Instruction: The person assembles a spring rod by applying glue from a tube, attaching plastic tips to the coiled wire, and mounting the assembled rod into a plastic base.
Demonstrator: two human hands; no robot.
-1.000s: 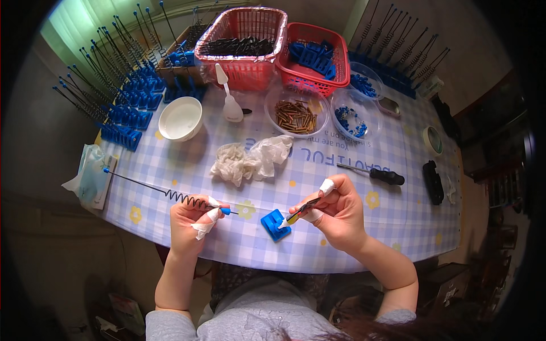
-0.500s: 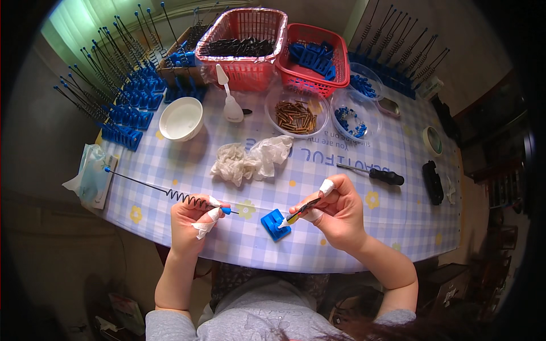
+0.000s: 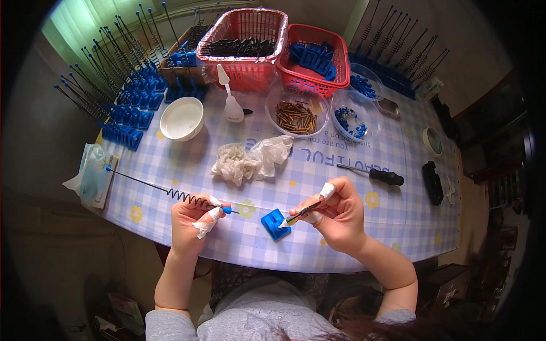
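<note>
My left hand pinches the thin spring rod at its coil, low over the checked tablecloth; it looks light and whippy, best held there. My right hand clamps a small brush above the blue clip.

Soft daylight comes in from the upper left, where the pale curtain glows slightly washed out. The checked surface is evenly bright, shadows faint and short. Edges bow hard, corners fall to black, and the rim blurs while the centre stays sharp.
</note>
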